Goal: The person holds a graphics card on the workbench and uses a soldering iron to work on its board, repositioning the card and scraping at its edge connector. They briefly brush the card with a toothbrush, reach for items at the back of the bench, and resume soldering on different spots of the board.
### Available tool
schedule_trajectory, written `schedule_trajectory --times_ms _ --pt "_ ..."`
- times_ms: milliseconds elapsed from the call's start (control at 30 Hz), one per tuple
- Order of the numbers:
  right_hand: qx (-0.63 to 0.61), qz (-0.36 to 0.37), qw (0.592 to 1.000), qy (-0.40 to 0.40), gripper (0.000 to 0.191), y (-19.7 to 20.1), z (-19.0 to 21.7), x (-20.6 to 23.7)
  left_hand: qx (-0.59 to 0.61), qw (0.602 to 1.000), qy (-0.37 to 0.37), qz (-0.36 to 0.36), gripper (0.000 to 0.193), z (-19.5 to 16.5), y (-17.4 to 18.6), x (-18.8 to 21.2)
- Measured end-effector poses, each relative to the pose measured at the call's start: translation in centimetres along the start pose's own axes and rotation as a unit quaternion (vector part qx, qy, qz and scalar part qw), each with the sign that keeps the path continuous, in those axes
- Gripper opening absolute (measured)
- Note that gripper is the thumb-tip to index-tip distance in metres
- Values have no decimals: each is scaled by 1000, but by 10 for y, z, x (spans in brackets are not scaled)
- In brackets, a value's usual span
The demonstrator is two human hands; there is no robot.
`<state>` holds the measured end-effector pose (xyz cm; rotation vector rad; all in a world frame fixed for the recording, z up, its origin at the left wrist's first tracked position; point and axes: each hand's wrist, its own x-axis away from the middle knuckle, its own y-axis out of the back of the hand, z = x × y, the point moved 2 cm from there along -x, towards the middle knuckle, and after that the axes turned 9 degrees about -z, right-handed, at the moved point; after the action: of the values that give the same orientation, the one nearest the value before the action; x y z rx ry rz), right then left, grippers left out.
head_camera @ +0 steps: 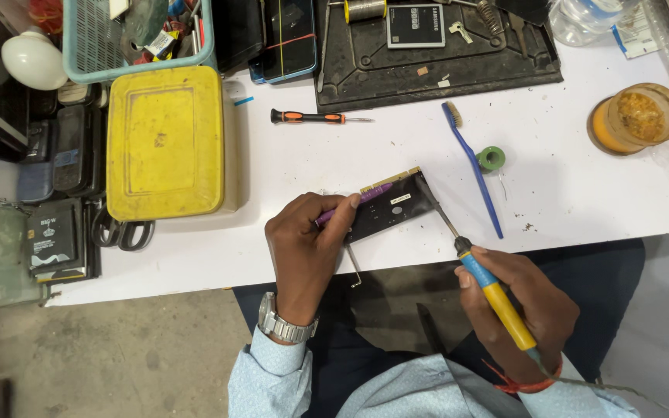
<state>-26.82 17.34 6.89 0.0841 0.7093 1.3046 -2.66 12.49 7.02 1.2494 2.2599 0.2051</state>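
Roughly: white table [567,193], matte; yellow tin box [166,143] sits well clear at left. Dark rigid circuit board [387,205] lies near the table's front edge, pinned by left hand [307,251], which also grips a purple tool [354,203]. Right hand [516,302] clamped on yellow/blue soldering iron [483,275], thin tip at the board's rt edge.

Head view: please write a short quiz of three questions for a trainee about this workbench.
1. True or false: the right hand holds the soldering iron with its tip on the dark circuit board.
2. Which lies nearest the green tape roll? A) the blue toothbrush B) the yellow tin C) the orange-and-black screwdriver
3. What does the left hand hold against the board?

Key: 1 true; 2 A; 3 a thin purple tool.
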Motion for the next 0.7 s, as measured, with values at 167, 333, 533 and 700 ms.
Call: schedule_trajectory --times_ms 167,333,533,700 --pt "31 -7 999 14 28 -2 0 -1 -11 1000 7 -3 18 2 -2 -1" --pt "56 -15 998 8 28 0 0 -1 -12 1000 17 -2 19 4 -2 -1" --pt "39 -10 999 13 27 1 0 -2 -7 1000 22 -10 19 4 -1 -2" --pt "26 -5 999 -45 28 1 1 -2 3 999 33 -16 19 5 1 -2"
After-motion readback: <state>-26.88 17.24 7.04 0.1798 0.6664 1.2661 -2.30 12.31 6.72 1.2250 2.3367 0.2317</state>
